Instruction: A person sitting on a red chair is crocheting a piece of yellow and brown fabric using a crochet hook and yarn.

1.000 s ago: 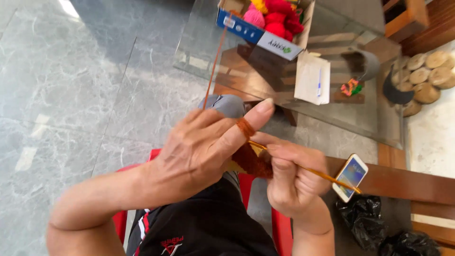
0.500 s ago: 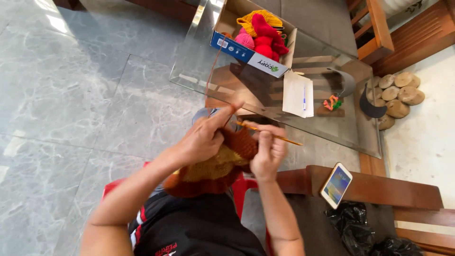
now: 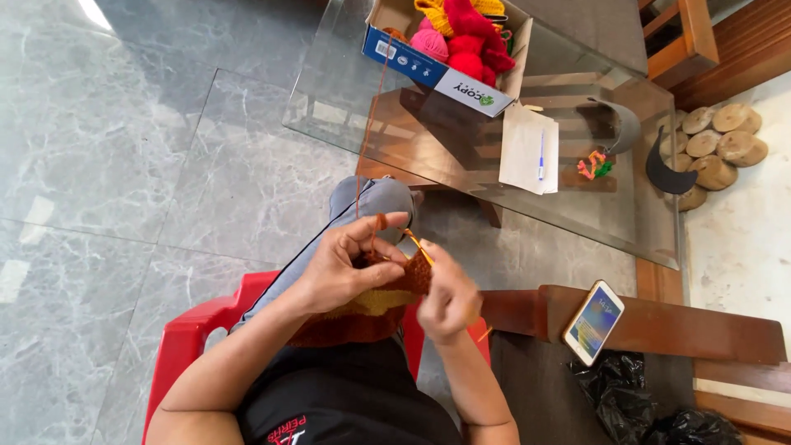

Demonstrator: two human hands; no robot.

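Left hand (image 3: pixel 346 264) pinching orange yarn (image 3: pixel 362 165); right hand (image 3: pixel 449 297) gripping hook (image 3: pixel 418 245), tip up-left, over brown knitting (image 3: pixel 371 309). Box (image 3: pixel 428 70) holding yarn balls (image 3: pixel 465 37).

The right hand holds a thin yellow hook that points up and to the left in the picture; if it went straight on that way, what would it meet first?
Most likely the left hand: the hook in the right hand aims at its thumb beside the brown crochet piece. Depth is unclear from above.

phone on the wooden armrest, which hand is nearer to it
Right. The right hand works the rust-coloured knitted piece just to the near side of the phone, with bare armrest between them. The left hand sits farther off, beyond the right hand.
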